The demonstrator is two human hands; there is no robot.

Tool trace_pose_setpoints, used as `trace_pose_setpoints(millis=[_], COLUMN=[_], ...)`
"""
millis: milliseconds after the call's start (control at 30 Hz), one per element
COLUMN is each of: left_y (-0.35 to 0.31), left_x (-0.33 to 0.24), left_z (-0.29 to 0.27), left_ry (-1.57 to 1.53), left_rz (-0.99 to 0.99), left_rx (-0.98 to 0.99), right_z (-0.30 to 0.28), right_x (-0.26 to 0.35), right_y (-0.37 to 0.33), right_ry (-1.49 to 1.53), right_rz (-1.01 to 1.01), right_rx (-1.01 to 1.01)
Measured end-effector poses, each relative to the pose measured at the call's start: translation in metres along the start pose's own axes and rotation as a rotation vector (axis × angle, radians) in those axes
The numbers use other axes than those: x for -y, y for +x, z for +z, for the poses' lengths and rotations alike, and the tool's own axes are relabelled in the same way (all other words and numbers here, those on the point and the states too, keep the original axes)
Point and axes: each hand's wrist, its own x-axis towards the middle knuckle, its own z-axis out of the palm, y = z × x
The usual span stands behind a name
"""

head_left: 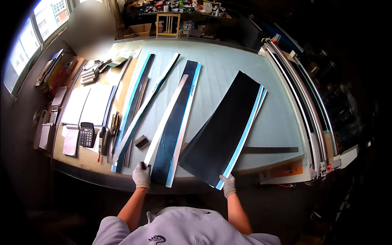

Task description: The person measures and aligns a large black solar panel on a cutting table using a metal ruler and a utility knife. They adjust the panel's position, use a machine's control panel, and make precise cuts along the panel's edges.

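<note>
Black, blue-and-white-edged sheets (pixel 224 126) are laid aslant on pale table (pixel 220 55), near corner clamped in right hand (pixel 228 185). Long ruler-like strip (pixel 165 120) is pinched at near end by left hand (pixel 141 176). Positioning step judged in hand; steady grip, careful edge alignment called for next.

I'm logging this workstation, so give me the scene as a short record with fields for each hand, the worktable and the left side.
Left hand: gloved, at the near end of a long pale strip
Right hand: gloved, holding the near corner of black sheets with blue-and-white edging
Worktable: pale top
Left side: open notebook, dark calculator
</note>
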Motion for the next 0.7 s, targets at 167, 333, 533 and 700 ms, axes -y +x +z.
trace_pose_setpoints(millis=[167,333,533,700], left_y=[0.044,0.094,0.059,0.001], left_x=[0.047,0.083,0.007,-0.037], left_z=[-0.039,-0.049,-0.036,0.043], left_ry=[0.084,0.179,0.167,-0.396], left_rz=[-0.069,-0.091,0.258,0.263], left_rx=[-0.209,-0.258,-0.294,0.447], right_z=[0.0,0.006,-0.001,-0.003], right_x=[-0.003,0.004,0.0,0.021], right_y=[0.004,0.003,0.009,0.005], right_ry=[-0.032,-0.057,-0.072,0.219], right_rz=[0.006,0.002,0.018,0.241], right_rx=[-0.018,-0.05,-0.058,0.01])
